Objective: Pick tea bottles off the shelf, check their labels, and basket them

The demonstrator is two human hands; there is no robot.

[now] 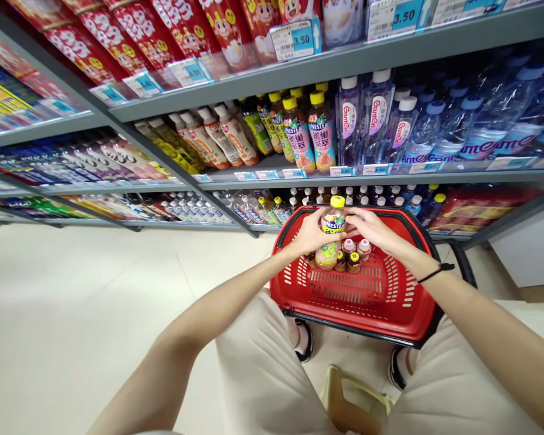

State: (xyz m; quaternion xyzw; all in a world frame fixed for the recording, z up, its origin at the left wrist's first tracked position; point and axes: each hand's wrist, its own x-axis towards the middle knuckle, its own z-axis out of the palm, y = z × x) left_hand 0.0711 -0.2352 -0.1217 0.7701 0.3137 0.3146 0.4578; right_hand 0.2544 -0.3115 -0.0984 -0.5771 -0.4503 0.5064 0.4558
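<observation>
A yellow-capped Nestea bottle [329, 251] with a pink and green label is held upright above the red shopping basket [344, 302]. My left hand [312, 232] is wrapped round the bottle's left side, thumb across its label. At the bottle's upper right, my right hand [367, 228] has its fingers bent near the neck; whether they press on it I cannot make out. Below the hands, several small bottles [353, 262] with yellow or pinkish-white caps stand in the basket, partly hidden by the held bottle.
Ahead, the middle shelf carries more Nestea bottles [323, 133], orange-labelled bottles [236, 136] and water bottles [403, 130]. Red cartons [181, 30] line the shelf above. The lower shelf edge [381, 179] runs just beyond the basket. A stool [351, 399] is between my legs.
</observation>
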